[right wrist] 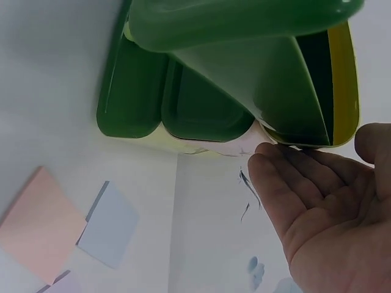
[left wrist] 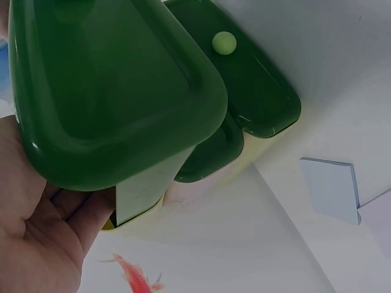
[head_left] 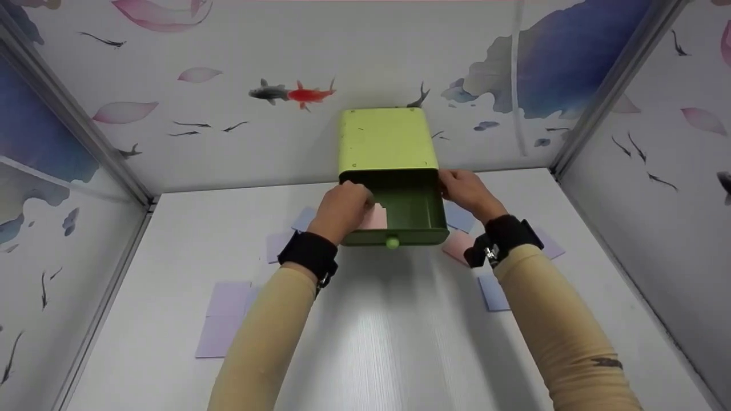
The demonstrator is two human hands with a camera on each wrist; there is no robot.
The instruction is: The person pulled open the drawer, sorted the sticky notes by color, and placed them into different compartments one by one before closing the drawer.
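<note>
A yellow-green drawer cabinet (head_left: 388, 140) stands against the back wall, its green top drawer (head_left: 416, 205) pulled out. My left hand (head_left: 345, 208) reaches over the drawer's left wall, fingers curled inside it. It pinches a pink sticky note (head_left: 376, 218) at the drawer's front left; the fingertips are hidden in the left wrist view. On the other side, my right hand (right wrist: 327, 195) has its fingers nearly straight, their tips right at the cabinet's right edge beside the drawer. The round green knob (head_left: 392, 243) on the drawer front is untouched.
Two lower drawers show below, one with a knob (left wrist: 224, 43). Lilac sticky notes (head_left: 220, 337) and a blue one (head_left: 304, 218) lie left on the white table (head_left: 394, 354). Pink (head_left: 456, 246) and blue notes (head_left: 494, 292) lie right. Printed walls enclose the table.
</note>
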